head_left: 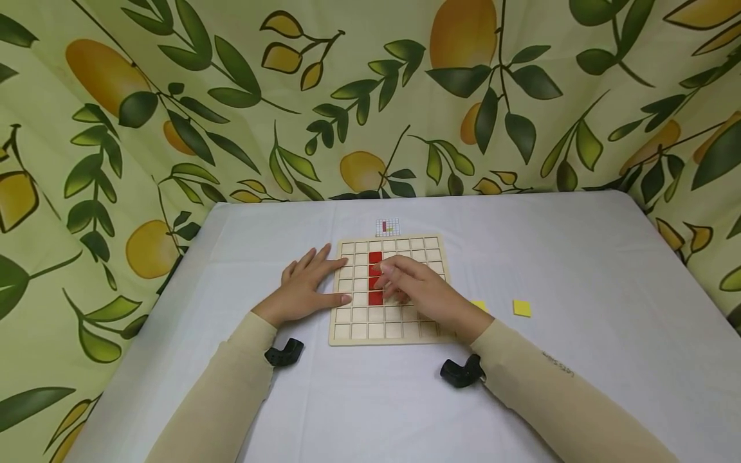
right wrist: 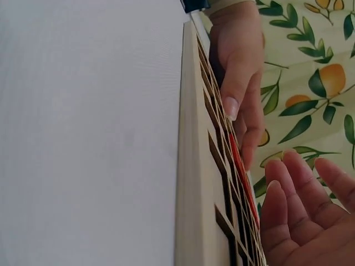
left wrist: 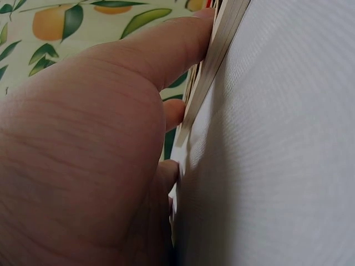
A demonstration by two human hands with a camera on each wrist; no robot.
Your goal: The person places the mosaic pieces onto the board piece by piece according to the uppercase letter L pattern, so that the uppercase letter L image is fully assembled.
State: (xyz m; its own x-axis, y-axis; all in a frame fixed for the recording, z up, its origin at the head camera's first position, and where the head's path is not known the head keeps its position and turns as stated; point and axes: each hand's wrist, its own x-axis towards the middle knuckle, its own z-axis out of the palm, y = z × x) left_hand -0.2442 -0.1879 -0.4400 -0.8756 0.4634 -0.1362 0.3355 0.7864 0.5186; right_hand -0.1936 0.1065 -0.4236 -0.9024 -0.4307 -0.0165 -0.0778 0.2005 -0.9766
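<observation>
A wooden grid board lies on the table, with several red square tiles in one column of its cells. My left hand is spread at the board's left side, index finger and thumb touching the frame. In the left wrist view the thumb rests over the board's edge. My right hand hovers above the board just right of the red column, fingers loosely bent. Nothing shows between those fingers in the right wrist view. The hand hides part of the grid.
Two yellow square tiles lie right of the board: one in full view, the other partly behind the right wrist. Behind the board lies a small printed grid card with red and yellow marks. A fruit-patterned cloth hangs beyond the white tabletop.
</observation>
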